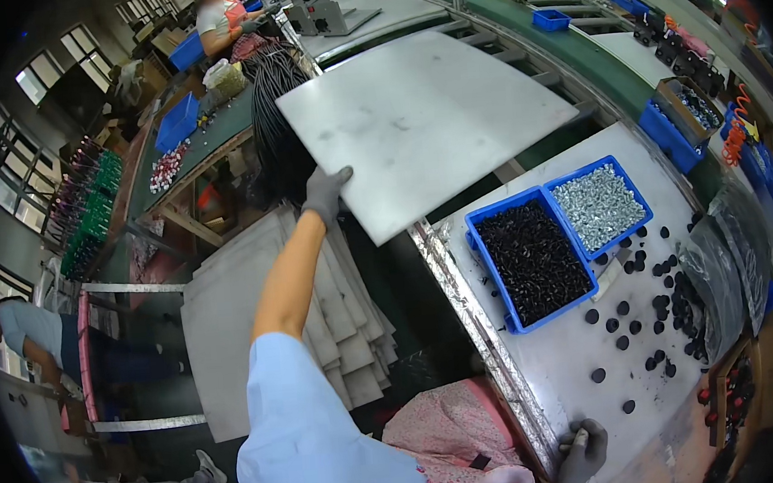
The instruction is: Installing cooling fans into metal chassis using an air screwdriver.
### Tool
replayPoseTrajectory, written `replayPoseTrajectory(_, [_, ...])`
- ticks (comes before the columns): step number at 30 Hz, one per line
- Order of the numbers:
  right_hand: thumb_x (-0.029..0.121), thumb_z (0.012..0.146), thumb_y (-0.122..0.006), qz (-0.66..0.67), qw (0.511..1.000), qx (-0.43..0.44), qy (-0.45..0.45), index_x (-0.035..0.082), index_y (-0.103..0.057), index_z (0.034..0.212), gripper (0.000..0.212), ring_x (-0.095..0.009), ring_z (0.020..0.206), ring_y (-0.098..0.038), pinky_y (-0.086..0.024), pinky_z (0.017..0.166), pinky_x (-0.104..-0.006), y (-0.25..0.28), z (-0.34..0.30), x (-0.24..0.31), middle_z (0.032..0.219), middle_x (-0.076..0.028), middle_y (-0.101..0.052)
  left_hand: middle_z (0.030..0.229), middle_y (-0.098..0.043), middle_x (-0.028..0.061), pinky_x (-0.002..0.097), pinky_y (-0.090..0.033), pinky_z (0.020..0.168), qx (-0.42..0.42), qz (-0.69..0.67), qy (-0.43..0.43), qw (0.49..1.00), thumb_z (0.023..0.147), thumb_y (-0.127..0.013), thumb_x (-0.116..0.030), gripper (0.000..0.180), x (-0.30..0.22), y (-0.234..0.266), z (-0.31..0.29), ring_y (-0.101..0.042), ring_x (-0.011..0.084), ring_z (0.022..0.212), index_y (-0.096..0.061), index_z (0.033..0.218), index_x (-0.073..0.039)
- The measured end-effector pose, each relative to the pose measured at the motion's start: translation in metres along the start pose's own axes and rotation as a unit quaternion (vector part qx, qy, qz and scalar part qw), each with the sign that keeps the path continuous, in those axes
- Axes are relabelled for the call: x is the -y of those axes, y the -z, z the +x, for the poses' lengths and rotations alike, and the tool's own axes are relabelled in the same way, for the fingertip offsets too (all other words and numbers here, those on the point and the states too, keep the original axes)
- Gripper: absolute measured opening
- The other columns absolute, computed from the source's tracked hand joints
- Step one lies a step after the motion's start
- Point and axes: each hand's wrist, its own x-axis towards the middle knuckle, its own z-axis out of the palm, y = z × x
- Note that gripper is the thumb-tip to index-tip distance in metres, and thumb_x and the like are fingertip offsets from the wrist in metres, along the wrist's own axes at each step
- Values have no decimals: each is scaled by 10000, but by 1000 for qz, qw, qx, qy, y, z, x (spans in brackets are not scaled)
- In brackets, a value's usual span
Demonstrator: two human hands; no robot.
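My left hand [326, 194], in a grey glove, grips the near left edge of a large flat white board [431, 115]. The board lies over the roller conveyor, its near corner sticking out past the frame toward me. Low on the right, my right hand [582, 456], also gloved, rests at the metal-edged side of the white worktable [568, 354]. Its fingers are curled in; whether anything is inside them cannot be seen. Ahead of that hand are a blue bin of small black parts [533, 262] and a blue bin of silver metal parts [600, 206].
Black round pieces [660, 311] lie scattered on the worktable beside a clear plastic bag [725, 269]. A pile of white boards [256, 315] stands left of my arm. Black cables [279, 91] hang beyond it. One person [223, 27] sits at the far end; others are at left.
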Motion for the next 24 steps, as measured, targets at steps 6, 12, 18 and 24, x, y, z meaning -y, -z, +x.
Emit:
replayPoseTrajectory(6, [-11, 921, -428, -12, 999, -11, 40, 11, -538, 1039, 164, -69, 617, -508, -410, 523, -183, -2, -2, -1, 902, -96, -607, 1248, -542, 204, 390, -442, 939, -8, 395, -198, 897, 886, -537, -446, 565, -63, -60, 20, -534, 326, 1142, -460, 1376, -176])
replayPoseTrajectory(12, [22, 922, -504, 28, 999, -22, -23, 14, -531, 1100, 180, -137, 666, -523, -457, 543, -240, -4, -4, 2, 945, -108, -599, 1530, -183, 220, 589, 45, 1119, 140, 603, -260, 741, 823, -439, -687, 791, -22, -120, -68, -81, 404, 1432, -323, 1464, -238])
replayPoseTrajectory(18, [26, 940, -470, -18, 999, -37, -33, 22, -513, 1121, 187, -122, 648, -505, -436, 512, -214, -3, -7, 0, 979, -114, -600, 1518, -261, 149, 653, -15, 1095, 151, 576, -311, 741, 914, -400, -569, 581, -13, -116, -66, -160, 381, 1420, -360, 1433, -311])
replayPoseTrajectory(24, [53, 949, -467, -47, 997, -50, -36, 33, -518, 1117, 176, -124, 668, -500, -423, 520, -219, -4, -8, 5, 1000, -117, -600, 1545, -212, 114, 640, -18, 1103, 194, 595, -312, 715, 921, -369, -577, 578, -18, -134, -32, -130, 335, 1439, -322, 1448, -343])
